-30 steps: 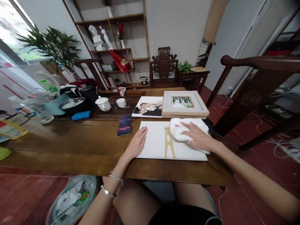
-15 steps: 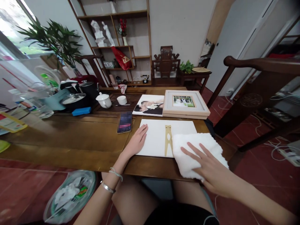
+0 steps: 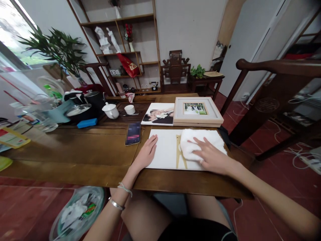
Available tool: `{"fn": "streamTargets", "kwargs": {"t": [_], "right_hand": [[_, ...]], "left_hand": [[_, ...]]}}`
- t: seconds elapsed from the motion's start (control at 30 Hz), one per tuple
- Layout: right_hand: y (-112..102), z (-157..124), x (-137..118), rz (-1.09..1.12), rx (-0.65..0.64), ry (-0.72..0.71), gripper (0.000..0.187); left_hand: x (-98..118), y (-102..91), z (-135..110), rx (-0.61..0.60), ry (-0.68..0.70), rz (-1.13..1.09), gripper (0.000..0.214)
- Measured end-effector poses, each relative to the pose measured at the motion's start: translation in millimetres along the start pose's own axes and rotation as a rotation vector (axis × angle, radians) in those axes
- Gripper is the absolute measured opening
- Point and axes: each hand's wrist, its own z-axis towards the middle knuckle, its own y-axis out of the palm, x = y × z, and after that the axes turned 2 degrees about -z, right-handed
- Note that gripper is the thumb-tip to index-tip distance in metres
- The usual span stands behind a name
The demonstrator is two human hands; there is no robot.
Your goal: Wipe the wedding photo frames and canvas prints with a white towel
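A flat white board lies at the table's front edge, with a yellowish strip with a forked lower end on its middle. My left hand rests flat on the board's left edge, fingers stretched out, holding nothing. On the right part of the board, a fluffy white cloth lies bunched under my right hand. The fingers of that hand are spread and press down on the cloth, which covers the board's right side and part of the strip. Whether the thumb pinches the cloth is hidden.
Behind the board are a photo print and a pale wooden picture frame. A phone lies left. Farther left stand a white lidded cup, a blue block and a black pot. A bin stands below the table.
My right hand has slid the cloth away from me and slightly left across the board, off the table's front edge and partly over the strip. My left hand stays in place.
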Motion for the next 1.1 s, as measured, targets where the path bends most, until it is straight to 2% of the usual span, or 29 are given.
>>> {"fn": "streamTargets", "kwargs": {"t": [0.1,0.17,0.23,0.4,0.5,0.6,0.73,0.83,0.93,1.1], "right_hand": [[2,-38,-27,0.044,-0.025,-0.059,0.051],[3,-49,-35,0.075,-0.008,-0.068,0.053],[5,-42,-32,0.094,0.029,-0.052,0.055],[4,23,-6,0.022,0.096,0.005,0.056],[2,45,-4,-0.069,0.094,-0.027,0.052],[3,34,-20,-0.089,0.057,-0.05,0.049],[6,-4,-50,-0.039,0.014,-0.114,0.038],[6,-16,-57,0.005,-0.007,-0.151,0.035],[4,-2,-42,0.026,0.03,-0.108,0.044],[2,45,-13,0.026,0.111,-0.044,0.053]], "left_hand": [[-1,0.2,0,-0.003,0.012,0.001,0.046],[-2,-0.1,-1,-0.004,0.026,-0.002,0.046],[-2,-0.7,-1,-0.008,0.032,-0.005,0.045],[-1,-2.0,-1,-0.02,0.016,-0.004,0.046],[-1,-1.8,-1,-0.016,0.011,-0.003,0.046],[-1,-0.9,-1,-0.009,0.015,-0.007,0.046],[-2,-0.3,-1,-0.012,0.014,-0.009,0.046],[-1,-1.0,0,-0.017,0.013,-0.009,0.046],[1,-1.9,0,-0.028,0.001,0.001,0.048],[1,-2.4,0,-0.014,-0.003,-0.017,0.047]]}}
